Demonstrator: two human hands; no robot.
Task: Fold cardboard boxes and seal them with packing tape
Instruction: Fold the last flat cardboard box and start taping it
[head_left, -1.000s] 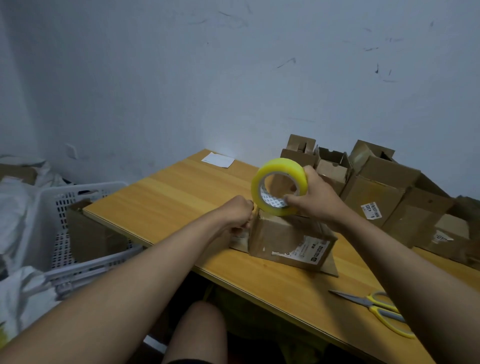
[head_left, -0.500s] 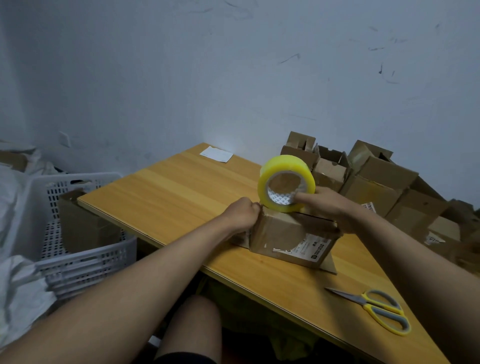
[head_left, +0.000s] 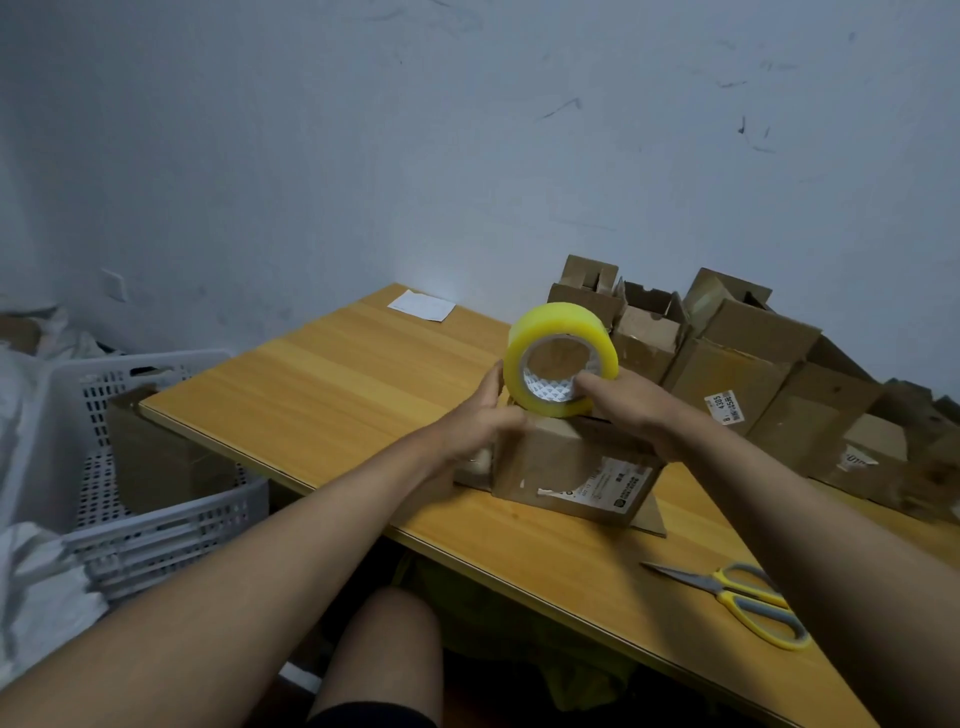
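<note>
A small brown cardboard box (head_left: 566, 467) with a white label stands on the wooden table (head_left: 332, 384) near its front edge. A yellow roll of packing tape (head_left: 558, 357) stands upright on the box's top. My right hand (head_left: 631, 413) holds the roll, with fingers reaching into its core from the right. Against the box's left end rests my left hand (head_left: 483, 418), its fingers pointing up beside the roll. This hand is blurred. A flat cardboard flap sticks out under the box at the right.
Yellow-handled scissors (head_left: 748, 603) lie at the front right of the table. A pile of opened cardboard boxes (head_left: 737, 364) fills the back right. A white slip of paper (head_left: 422, 305) lies at the far corner. A white plastic basket (head_left: 145, 525) holding a box stands left of the table.
The roll has moved right along the box's top with my right hand. My left hand went from a curled grip at the box's left edge to raised fingers beside the roll.
</note>
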